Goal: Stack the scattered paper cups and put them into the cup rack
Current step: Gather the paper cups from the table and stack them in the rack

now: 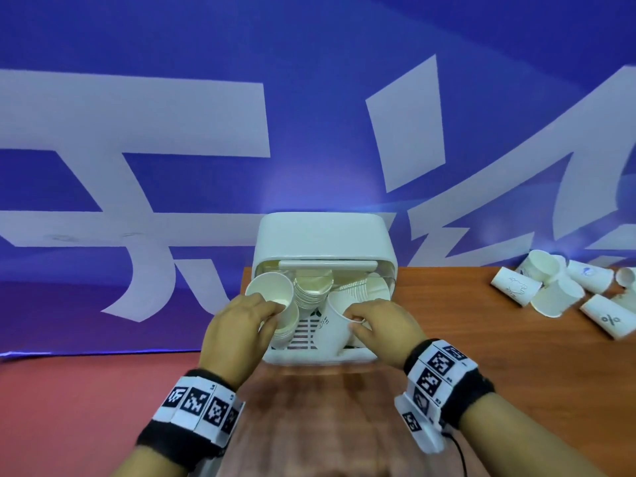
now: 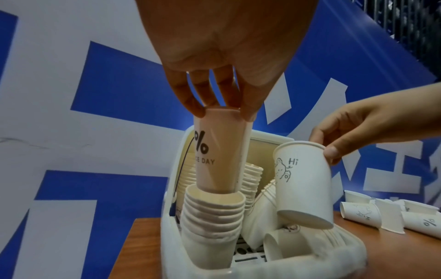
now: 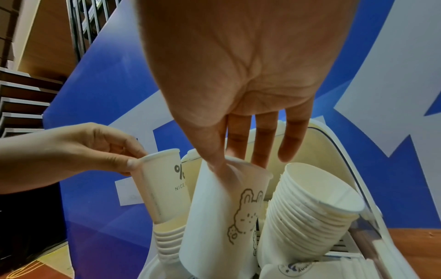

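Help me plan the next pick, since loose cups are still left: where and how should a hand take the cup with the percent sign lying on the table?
The percent-sign cup lies on its side on the table, at the near edge of the loose pile. Probably best: come from above and pinch across its side wall near the rolled rim, which looks stiffest. Its near side appears free, whereas other cups crowd the far side.

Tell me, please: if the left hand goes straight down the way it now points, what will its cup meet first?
Most likely the stack of cups directly below. The left hand pinches the rim of the percent-sign cup, whose bottom already sits in the stack's top cup, so it would nest deeper there, inside the cup rack.
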`<state>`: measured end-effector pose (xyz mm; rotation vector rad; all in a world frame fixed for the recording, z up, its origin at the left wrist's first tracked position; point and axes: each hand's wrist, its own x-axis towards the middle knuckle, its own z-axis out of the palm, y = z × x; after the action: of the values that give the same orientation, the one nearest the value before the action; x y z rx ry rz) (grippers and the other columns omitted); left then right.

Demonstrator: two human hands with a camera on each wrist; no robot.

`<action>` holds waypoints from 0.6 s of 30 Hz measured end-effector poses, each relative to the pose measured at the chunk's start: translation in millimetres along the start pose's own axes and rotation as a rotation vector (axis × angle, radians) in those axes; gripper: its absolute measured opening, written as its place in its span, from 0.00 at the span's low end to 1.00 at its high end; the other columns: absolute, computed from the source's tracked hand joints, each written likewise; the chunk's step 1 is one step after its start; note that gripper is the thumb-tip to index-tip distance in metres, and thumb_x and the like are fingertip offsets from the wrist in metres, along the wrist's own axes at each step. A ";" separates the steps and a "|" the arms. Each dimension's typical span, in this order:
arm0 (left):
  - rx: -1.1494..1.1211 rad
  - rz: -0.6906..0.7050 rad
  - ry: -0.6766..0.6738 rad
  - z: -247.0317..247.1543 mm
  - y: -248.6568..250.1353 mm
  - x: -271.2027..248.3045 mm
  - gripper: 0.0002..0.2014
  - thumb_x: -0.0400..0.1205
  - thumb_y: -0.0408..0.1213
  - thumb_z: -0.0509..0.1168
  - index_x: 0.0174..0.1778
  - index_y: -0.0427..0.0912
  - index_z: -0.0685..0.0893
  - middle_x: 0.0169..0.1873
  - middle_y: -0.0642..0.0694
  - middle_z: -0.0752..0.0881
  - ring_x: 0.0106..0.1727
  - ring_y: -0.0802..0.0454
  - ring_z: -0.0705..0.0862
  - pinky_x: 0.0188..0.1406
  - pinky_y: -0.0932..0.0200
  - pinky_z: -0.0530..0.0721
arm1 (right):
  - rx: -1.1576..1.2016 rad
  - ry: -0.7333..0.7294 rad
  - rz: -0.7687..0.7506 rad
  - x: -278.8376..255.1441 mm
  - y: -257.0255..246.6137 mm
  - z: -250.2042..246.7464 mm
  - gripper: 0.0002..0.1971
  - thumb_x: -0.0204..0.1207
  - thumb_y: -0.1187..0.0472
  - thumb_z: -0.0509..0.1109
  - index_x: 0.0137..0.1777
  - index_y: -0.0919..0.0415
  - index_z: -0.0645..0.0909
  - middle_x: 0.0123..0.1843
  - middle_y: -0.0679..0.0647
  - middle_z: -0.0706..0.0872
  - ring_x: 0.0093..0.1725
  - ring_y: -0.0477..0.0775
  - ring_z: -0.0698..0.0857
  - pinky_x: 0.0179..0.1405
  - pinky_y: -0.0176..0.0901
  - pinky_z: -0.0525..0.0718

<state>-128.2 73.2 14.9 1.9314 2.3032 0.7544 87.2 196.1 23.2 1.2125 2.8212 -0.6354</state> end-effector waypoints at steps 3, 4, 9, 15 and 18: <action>0.004 0.051 -0.009 1.5 -8.6 -1.6 0.09 0.74 0.43 0.63 0.43 0.50 0.89 0.32 0.54 0.84 0.34 0.47 0.82 0.25 0.59 0.76 | -0.006 0.018 0.023 -0.1 -3.8 0.2 0.08 0.78 0.55 0.63 0.53 0.49 0.82 0.51 0.48 0.87 0.53 0.53 0.82 0.49 0.45 0.77; 0.007 0.065 -0.012 2.4 -11.2 -1.0 0.12 0.75 0.45 0.60 0.43 0.50 0.88 0.32 0.54 0.83 0.33 0.48 0.82 0.26 0.59 0.76 | -0.004 0.025 0.031 0.0 -4.9 0.3 0.08 0.78 0.55 0.63 0.53 0.49 0.82 0.50 0.47 0.87 0.53 0.53 0.82 0.48 0.44 0.76; 0.043 0.154 -0.032 12.6 -18.5 3.6 0.14 0.76 0.47 0.56 0.39 0.50 0.87 0.29 0.54 0.81 0.31 0.47 0.80 0.25 0.56 0.80 | -0.010 0.026 0.051 -0.7 -6.9 2.1 0.09 0.78 0.55 0.63 0.55 0.48 0.82 0.53 0.47 0.87 0.55 0.52 0.82 0.50 0.46 0.79; 0.166 0.210 -0.190 26.1 -25.8 5.5 0.03 0.71 0.41 0.71 0.32 0.52 0.87 0.25 0.54 0.80 0.27 0.50 0.79 0.23 0.60 0.76 | -0.018 0.020 0.058 -2.9 -8.3 4.7 0.09 0.79 0.55 0.63 0.55 0.49 0.82 0.52 0.47 0.87 0.55 0.52 0.82 0.50 0.46 0.79; 0.158 0.202 -0.237 27.2 -28.0 5.4 0.12 0.61 0.34 0.81 0.31 0.52 0.86 0.26 0.55 0.81 0.28 0.49 0.81 0.23 0.60 0.77 | -0.024 0.011 0.058 -4.6 -10.3 5.8 0.10 0.79 0.55 0.63 0.56 0.49 0.82 0.54 0.47 0.88 0.56 0.52 0.82 0.51 0.46 0.79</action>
<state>-145.9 84.4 -18.5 2.2086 2.1074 0.3382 82.4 184.4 22.4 1.2926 2.7822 -0.5918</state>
